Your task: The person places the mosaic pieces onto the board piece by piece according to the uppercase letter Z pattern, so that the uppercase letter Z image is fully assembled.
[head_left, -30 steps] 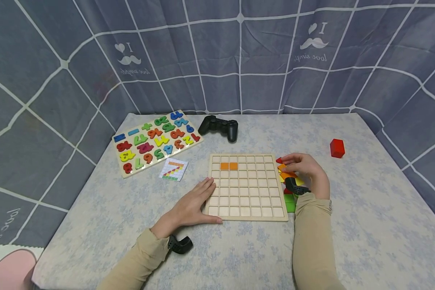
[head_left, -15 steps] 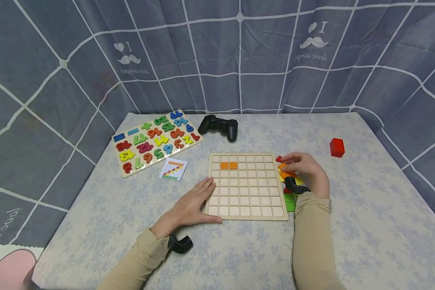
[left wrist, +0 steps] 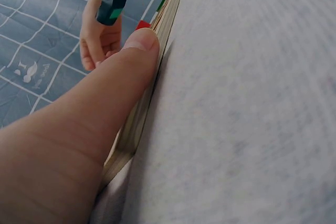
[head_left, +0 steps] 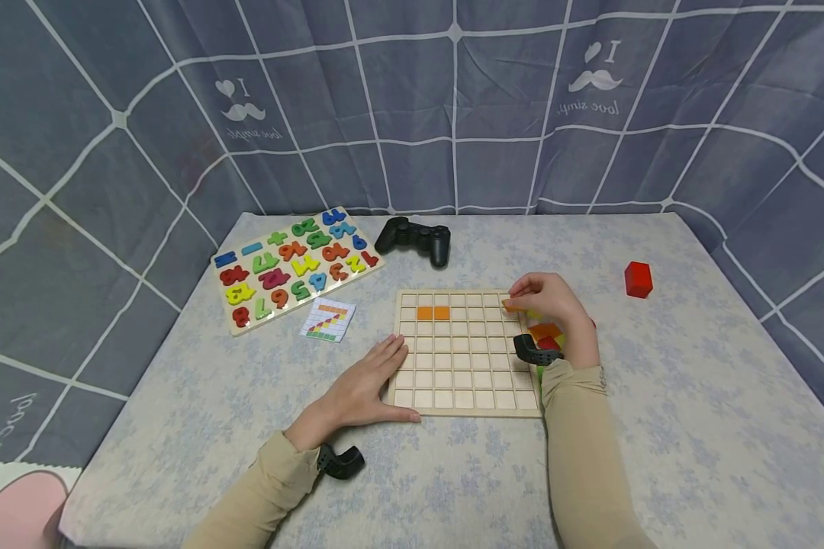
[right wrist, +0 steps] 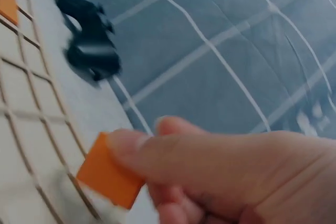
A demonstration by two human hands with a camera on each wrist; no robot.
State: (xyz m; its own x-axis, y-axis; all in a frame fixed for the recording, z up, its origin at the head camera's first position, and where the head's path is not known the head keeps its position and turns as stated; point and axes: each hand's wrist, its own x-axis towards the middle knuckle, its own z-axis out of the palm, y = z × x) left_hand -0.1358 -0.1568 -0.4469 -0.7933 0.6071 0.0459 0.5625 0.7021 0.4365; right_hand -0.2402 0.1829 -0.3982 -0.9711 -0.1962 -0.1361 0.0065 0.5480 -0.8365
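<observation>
My right hand pinches an orange square tile between thumb and fingers, held above the upper right corner of the wooden grid board. Two orange tiles sit side by side in the board's second row, near its left. My left hand rests along the board's lower left edge, fingers extended, its thumb against the front edge. Beside the board's right edge lies a pile of coloured tiles, orange, red, yellow and green, partly hidden beneath my right wrist.
A pattern card lies left of the board, next to a number puzzle board. Behind stands a black game controller. A red block is at the right. A grid-patterned curtain encloses the table's back and sides.
My right hand has lifted from the tile pile and moved left and slightly away, over the board's corner, carrying an orange tile. The left hand stays where it was.
</observation>
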